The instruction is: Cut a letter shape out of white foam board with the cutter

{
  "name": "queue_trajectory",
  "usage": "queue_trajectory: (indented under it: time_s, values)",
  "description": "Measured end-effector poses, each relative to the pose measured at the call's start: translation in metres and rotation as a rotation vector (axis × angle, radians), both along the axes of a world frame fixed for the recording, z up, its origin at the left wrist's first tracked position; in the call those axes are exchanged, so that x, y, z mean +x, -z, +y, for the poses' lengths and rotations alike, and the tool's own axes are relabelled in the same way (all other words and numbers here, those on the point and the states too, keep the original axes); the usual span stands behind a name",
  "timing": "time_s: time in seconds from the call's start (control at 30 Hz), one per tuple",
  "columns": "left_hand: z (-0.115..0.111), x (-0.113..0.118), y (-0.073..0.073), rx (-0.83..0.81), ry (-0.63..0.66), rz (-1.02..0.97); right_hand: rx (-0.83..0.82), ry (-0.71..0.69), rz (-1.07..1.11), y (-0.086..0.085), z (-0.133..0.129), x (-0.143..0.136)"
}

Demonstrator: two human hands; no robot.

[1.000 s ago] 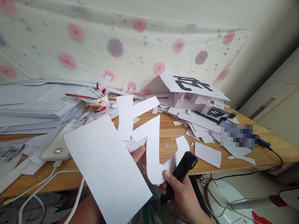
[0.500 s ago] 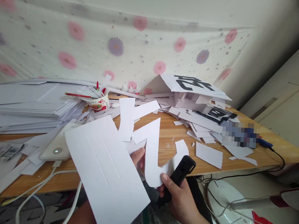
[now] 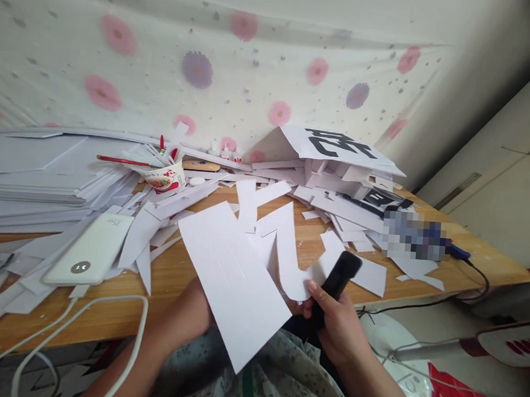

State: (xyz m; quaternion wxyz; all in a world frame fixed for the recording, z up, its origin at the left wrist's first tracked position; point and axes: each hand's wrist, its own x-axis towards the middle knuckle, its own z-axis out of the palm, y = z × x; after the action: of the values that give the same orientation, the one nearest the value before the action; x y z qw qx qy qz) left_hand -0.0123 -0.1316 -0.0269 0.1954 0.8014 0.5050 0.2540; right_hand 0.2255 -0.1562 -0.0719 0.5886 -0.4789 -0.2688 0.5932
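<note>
A white board cut-out with angular and curved arms is held up above the front of the desk. A flat white rectangular sheet with two thin parallel slits stands in front of its left part; I cannot tell whether the two are joined. My left hand is hidden behind the sheet, with only the forearm and wrist showing. In my right hand is a black utility knife, its blade not visible. The right thumb also presses on the lower curve of the cut-out.
On the wooden desk lie a white power bank with a cable, a paper cup of strips and stacked white boards. Scraps, a printed sheet and a blue-handled tool are at the right. A white fan stands beyond.
The sheet and cut-out have shifted right and away from me. My left thumb, seen earlier on the cut-out, is now hidden. The view has turned slightly, showing more of the power bank.
</note>
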Motion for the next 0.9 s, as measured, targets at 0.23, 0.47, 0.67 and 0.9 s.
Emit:
queue_trajectory:
  time_s: [0.23, 0.47, 0.67, 0.9]
  values:
    - [0.015, -0.055, 0.040, 0.176, -0.447, 0.244, -0.053, -0.434, -0.234, -0.009, -0.002, 0.038]
    - [0.027, -0.039, 0.029, 0.304, -0.424, 0.117, 0.234, -0.360, -0.427, -0.033, 0.015, 0.075]
    - [0.021, 0.017, 0.029, -0.042, -0.009, 0.464, 0.440, -0.408, -0.250, -0.046, 0.088, 0.035]
    - [0.033, 0.010, 0.037, -0.046, 0.145, 0.449, 0.490, -0.655, -0.456, -0.026, 0.154, -0.006]
